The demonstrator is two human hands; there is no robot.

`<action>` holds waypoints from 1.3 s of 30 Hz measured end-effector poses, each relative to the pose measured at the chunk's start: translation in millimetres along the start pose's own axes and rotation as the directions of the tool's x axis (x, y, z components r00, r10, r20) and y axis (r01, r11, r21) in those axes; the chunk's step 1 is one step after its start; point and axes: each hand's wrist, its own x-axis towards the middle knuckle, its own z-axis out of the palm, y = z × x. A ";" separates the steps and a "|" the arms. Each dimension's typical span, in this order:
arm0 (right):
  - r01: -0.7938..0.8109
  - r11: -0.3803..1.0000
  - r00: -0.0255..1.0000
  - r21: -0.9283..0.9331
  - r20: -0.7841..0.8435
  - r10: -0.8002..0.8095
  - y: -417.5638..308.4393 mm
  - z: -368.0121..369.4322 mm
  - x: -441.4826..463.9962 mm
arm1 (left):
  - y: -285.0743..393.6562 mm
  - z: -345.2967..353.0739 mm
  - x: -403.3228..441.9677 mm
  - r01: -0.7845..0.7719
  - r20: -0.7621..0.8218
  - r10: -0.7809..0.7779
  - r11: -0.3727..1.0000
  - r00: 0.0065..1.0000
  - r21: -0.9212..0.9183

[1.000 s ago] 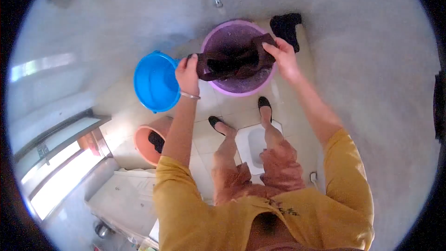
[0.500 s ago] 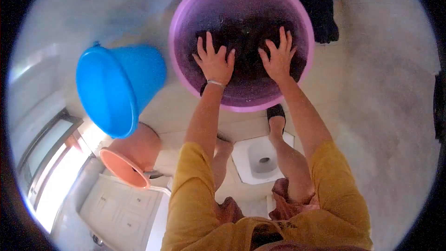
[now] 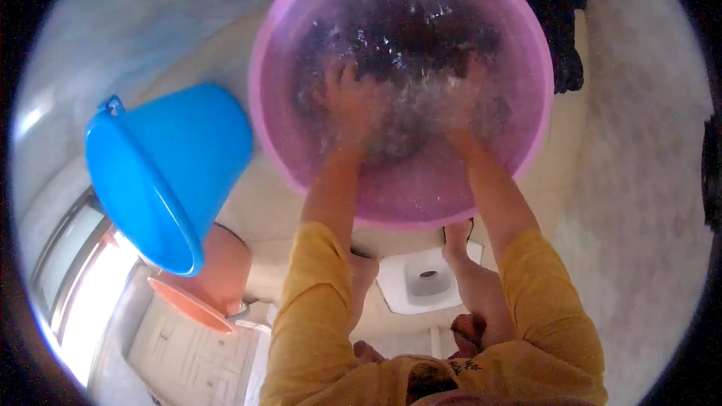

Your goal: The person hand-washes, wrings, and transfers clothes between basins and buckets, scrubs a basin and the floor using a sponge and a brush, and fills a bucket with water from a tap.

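Both my hands are in the water of a large round pink-purple basin (image 3: 265, 105), over a dark piece of cloth (image 3: 414, 37) that lies under the surface. My left hand (image 3: 353, 101) is on the basin's left side, its fingers apart and dimly visible through the water. To the right, my right hand (image 3: 460, 101) is blurred by churning water, and its fingers can hardly be made out. Ripples and bright glints cover the cloth, so its kind and any contact with my hands are hidden.
A blue bucket (image 3: 203, 143) lies tilted left of the basin, with an orange bucket (image 3: 226, 271) below it. Black cloth (image 3: 553, 22) lies on the floor at the upper right. A white squat toilet (image 3: 398, 301) is set in the floor between my feet.
My spread hands have sunk from above the dark cloth into the water, which is now stirred and splashing. The basin and buckets appear larger and lower in view.
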 end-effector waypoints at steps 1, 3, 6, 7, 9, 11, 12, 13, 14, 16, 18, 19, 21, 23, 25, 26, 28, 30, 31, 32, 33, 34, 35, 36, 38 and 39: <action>0.015 1.000 1.000 0.001 -0.006 -0.015 2.2 -1.1 1.4 | 4.8 -8.5 3.4 0.013 0.081 -0.013 1.000 0.997 0.010; 0.043 0.999 0.999 0.007 0.003 -0.043 4.2 -4.6 5.0 | 8.8 -29.9 15.1 -0.015 0.270 -0.005 0.997 0.963 0.069; 0.064 0.998 0.998 0.007 0.008 -0.064 -14.5 -47.3 17.1 | -1.3 -34.8 22.6 -0.084 0.197 0.070 0.994 0.978 0.064; -0.024 0.998 0.997 0.064 0.081 0.019 -26.2 -71.0 19.0 | -6.1 -33.0 19.6 -0.131 -0.056 0.132 0.991 0.990 0.018; -0.117 0.987 0.983 0.112 0.157 0.099 -30.9 -100.8 11.9 | 1.8 -51.2 9.3 -0.053 -0.200 0.023 0.988 0.980 -0.147; -0.034 0.832 0.982 0.554 -0.134 0.129 -21.8 -115.4 -2.8 | 16.7 -66.0 -15.3 0.045 -0.353 -0.184 0.929 0.917 -0.368; -0.032 0.832 0.982 0.554 -0.137 0.129 -21.5 -113.1 -8.7 | 25.7 -65.4 -26.9 0.043 -0.355 -0.184 0.929 0.917 -0.368; -0.072 0.830 0.971 0.554 -0.153 0.186 -21.7 -104.0 -22.5 | 33.8 -61.3 -43.2 0.108 -0.253 -0.194 0.942 0.948 -0.318; -0.102 0.825 0.955 0.556 -0.178 0.238 -21.8 -93.3 -32.7 | 39.8 -54.2 -51.6 0.163 -0.159 -0.208 0.952 0.965 -0.259; -0.120 0.865 0.966 0.488 -0.142 0.214 -21.2 -70.7 -47.0 | 47.4 -32.3 -58.7 0.215 -0.058 -0.237 0.941 0.970 -0.260; -0.175 0.876 0.981 0.449 0.004 0.193 -29.4 -50.6 -43.8 | 38.8 -11.7 -52.3 0.279 0.056 -0.274 0.925 0.960 -0.257; -0.207 0.884 0.978 0.420 0.055 0.203 -28.4 -37.4 -49.6 | 34.8 5.3 -50.3 0.286 0.115 -0.268 0.941 0.956 -0.182; -0.177 0.922 0.984 0.344 0.043 0.173 -27.0 -25.4 -53.3 | 28.0 22.9 -46.3 0.295 0.177 -0.274 0.950 0.945 -0.102; -0.136 0.952 0.990 0.276 0.007 0.140 -21.0 -7.4 -50.8 | 18.5 33.5 -38.3 0.198 0.384 -0.130 0.969 0.914 -0.145; 0.043 0.949 0.997 0.311 -0.077 -0.020 -2.7 21.7 -53.5 | 18.7 10.6 -25.9 0.255 0.380 -0.189 0.958 0.905 -0.131; 0.041 0.950 0.997 0.311 -0.073 -0.019 10.4 32.5 -58.6 | 23.1 -1.0 -28.2 0.300 0.388 -0.234 0.946 0.892 -0.120; 0.142 0.989 0.896 -0.037 0.430 -0.113 31.5 36.4 -60.1 | 24.0 -1.5 -27.9 0.326 0.510 -0.237 0.941 0.827 -0.090; -0.076 0.996 0.931 0.052 0.361 0.052 -11.8 -48.5 -43.6 | 26.7 -13.3 -32.1 0.339 0.610 -0.236 0.939 0.756 -0.056; -0.287 0.945 0.919 0.158 0.325 0.224 -35.7 -86.1 -46.7 | 28.7 -24.2 -46.8 0.368 0.519 -0.216 0.906 0.827 -0.210; -0.291 0.943 0.918 0.164 0.324 0.227 -45.6 -103.3 -56.7 | 33.9 -41.2 -58.2 0.371 0.416 -0.207 0.855 0.885 -0.363; -0.361 0.902 0.887 0.235 0.384 0.255 -53.5 -116.3 -65.7 | 40.2 -65.4 -64.5 0.363 0.411 -0.203 0.859 0.889 -0.360; -0.432 0.850 0.852 0.302 0.447 0.274 -60.6 -130.6 -76.7 | 47.1 -92.0 -72.4 0.583 0.533 -0.277 0.570 0.799 -0.579; -0.402 0.843 0.878 0.357 0.411 0.244 -68.3 -148.2 -90.7 | 52.2 -118.1 -81.8 0.720 0.665 -0.283 0.181 0.691 -0.670; -0.366 0.835 0.904 0.411 0.369 0.215 -76.0 -166.0 -103.7 | 54.3 -136.3 -90.1 0.715 0.660 -0.284 0.193 0.696 -0.672; -0.286 0.906 0.900 0.312 0.412 0.142 -105.2 -254.1 -118.6 | 54.0 -180.6 -109.0 0.749 0.720 -0.291 -0.017 0.630 -0.662; -0.291 0.881 0.865 0.373 0.496 0.076 -109.6 -283.6 -120.0 | 50.6 -195.9 -117.2 0.746 0.715 -0.289 -0.004 0.637 -0.666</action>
